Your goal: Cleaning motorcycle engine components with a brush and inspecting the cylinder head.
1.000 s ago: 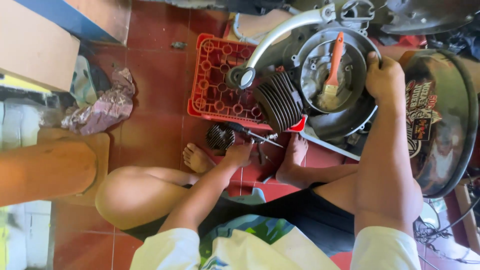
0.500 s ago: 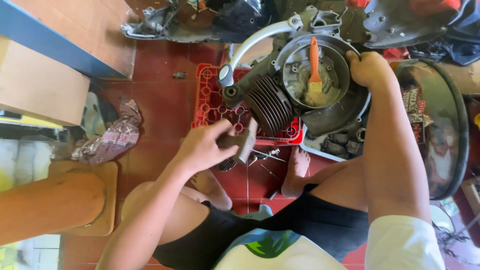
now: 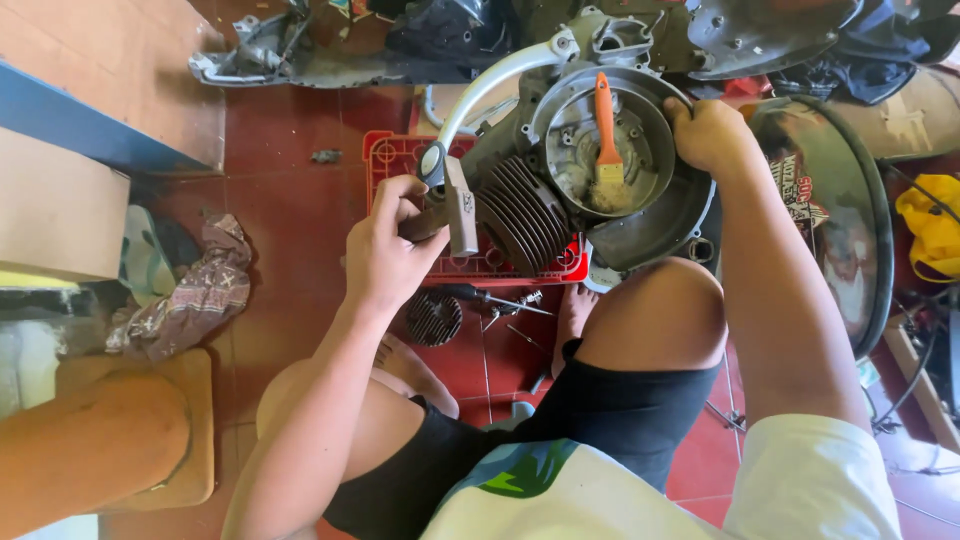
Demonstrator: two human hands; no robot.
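Note:
My left hand (image 3: 388, 250) grips a hammer with a metal head (image 3: 461, 212) and wooden handle, held beside the finned cylinder (image 3: 524, 212) of a small engine (image 3: 600, 150). My right hand (image 3: 708, 132) clasps the right rim of the engine's round open casing. An orange-handled paintbrush (image 3: 605, 130) lies inside that casing. The engine rests on a red plastic crate (image 3: 400, 160) on the tiled floor.
A finned cylinder head (image 3: 434, 318) and loose tools (image 3: 500, 300) lie on the red tiles by my feet. A crumpled rag (image 3: 190, 295) lies left, near a cardboard box (image 3: 55, 210) and wooden stool (image 3: 150, 440). Scooter body panels (image 3: 830, 230) sit right and behind.
My left hand picked the hammer up from the floor and raised it beside the engine cylinder. My right hand stayed on the casing rim. The camera view shifted closer.

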